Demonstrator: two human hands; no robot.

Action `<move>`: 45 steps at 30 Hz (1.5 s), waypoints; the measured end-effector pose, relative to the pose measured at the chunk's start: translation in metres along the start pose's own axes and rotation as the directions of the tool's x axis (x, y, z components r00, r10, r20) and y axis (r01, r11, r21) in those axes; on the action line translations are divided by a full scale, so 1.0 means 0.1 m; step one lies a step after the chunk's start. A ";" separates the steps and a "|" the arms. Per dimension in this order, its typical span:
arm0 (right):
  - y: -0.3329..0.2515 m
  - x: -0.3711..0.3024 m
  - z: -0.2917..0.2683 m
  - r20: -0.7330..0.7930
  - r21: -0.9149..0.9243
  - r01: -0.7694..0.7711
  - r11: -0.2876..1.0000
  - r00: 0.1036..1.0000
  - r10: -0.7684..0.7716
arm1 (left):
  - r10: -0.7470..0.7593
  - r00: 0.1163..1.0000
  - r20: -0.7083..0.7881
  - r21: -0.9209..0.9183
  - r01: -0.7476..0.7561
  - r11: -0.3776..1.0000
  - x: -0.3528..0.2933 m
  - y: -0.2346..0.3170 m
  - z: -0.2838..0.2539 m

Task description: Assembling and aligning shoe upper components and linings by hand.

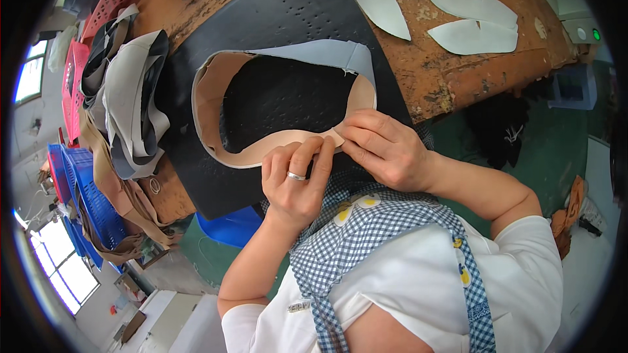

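Note:
A looped strip of sewn leather-like material [212,78], tan inside and pale grey outside, stands on its edge on a black mat [281,19]. Its grey-blue section [314,52] runs along the far side. At the near right of the loop, my left hand [297,176] pinches the tan edge, a ring on one finger. Right beside it, my right hand [386,150] grips the same strip with thumb and fingers closed. The two sets of fingertips almost meet there. Whatever lies between the fingertips is mostly hidden.
Pale cut pieces [474,23] are spread over the worn wooden table [471,78] at the far right. Grey and tan strips [134,91] heap at the left, near a pink basket [75,78] and a blue basket [98,202]. A clear bin [572,88] is beyond the table's right edge.

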State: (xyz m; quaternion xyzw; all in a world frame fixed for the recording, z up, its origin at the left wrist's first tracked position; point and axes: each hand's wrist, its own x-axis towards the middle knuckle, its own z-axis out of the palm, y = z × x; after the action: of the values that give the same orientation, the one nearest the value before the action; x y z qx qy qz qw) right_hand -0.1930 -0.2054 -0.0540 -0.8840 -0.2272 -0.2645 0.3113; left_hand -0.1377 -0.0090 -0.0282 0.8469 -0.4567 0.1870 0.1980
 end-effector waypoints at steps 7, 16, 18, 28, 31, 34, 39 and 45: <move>0.03 -0.01 0.00 -0.004 0.084 -0.032 0.996 0.999 0.032 | 0.024 0.999 0.032 -0.007 -0.024 1.000 -0.02 -0.02 0.00; 0.03 -0.01 -0.05 0.008 0.099 -0.054 0.994 0.999 0.054 | 0.057 0.997 0.060 -0.018 -0.056 0.998 0.00 -0.05 -0.01; 0.03 0.01 -0.07 0.021 0.112 -0.066 0.991 0.998 0.064 | 0.063 0.996 0.066 -0.021 -0.062 0.998 0.02 -0.05 -0.02; -0.02 0.06 -0.08 0.054 0.074 -0.104 0.992 0.994 0.100 | 0.161 0.973 0.164 -0.085 -0.148 0.985 0.15 -0.09 -0.10; -0.07 0.08 -0.06 0.151 -0.051 -0.100 0.994 0.983 0.107 | 0.176 0.967 0.182 -0.087 -0.162 0.983 0.15 -0.11 -0.12; -0.11 0.07 -0.05 0.208 -0.152 -0.035 0.988 0.976 0.066 | 0.191 0.968 0.164 -0.059 -0.183 0.981 0.17 -0.16 -0.13; -0.13 0.09 -0.05 0.238 -0.194 0.027 0.981 0.971 0.021 | 0.164 0.977 0.133 -0.018 -0.163 0.987 0.03 -0.26 -0.18; -0.12 0.15 0.07 0.061 -0.247 0.025 0.969 0.998 -0.010 | 0.151 0.979 0.138 -0.037 -0.147 0.988 0.06 -0.25 -0.15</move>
State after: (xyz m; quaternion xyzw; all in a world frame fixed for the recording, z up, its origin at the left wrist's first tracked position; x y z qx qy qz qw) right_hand -0.1856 -0.1889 -0.0443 -0.9214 -0.2094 -0.2672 0.1893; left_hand -0.1154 0.0066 -0.0168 0.8187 -0.5340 0.1351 0.1620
